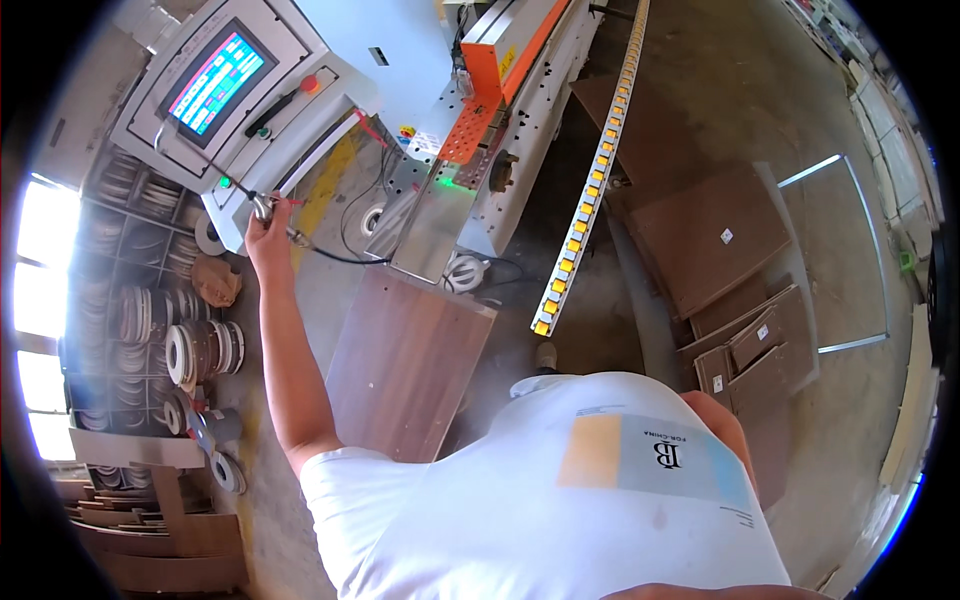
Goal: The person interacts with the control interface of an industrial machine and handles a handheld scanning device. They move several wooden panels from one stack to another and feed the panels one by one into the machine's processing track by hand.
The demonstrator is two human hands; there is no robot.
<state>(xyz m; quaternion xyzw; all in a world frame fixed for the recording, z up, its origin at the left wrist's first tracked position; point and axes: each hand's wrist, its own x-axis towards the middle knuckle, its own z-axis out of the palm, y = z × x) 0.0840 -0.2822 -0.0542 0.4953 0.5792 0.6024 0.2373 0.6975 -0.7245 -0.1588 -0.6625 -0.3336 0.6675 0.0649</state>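
Note:
My left hand [268, 238] is reached out beside the machine's control panel, its fingers closed round a metal air blow gun [262, 207]. From the gun's lower end a black hose [345, 258] runs right toward the machine. A thin dark tube rises from the gun across the front of the control panel [305, 35], whose screen [218, 78] is lit. Part of my right arm [722, 430] shows beside my white shirt, but the right hand is out of sight. A brown wood-grain board [405, 365] lies in front of me, below the machine's end.
The machine [480, 110] has an orange guard and a green light. A conveyor rail with yellow rollers [580, 225] juts toward me. Brown panels [710, 240] lie stacked at right, near a metal frame [868, 230] on the floor. Edge-band rolls [205, 350] fill racks at left.

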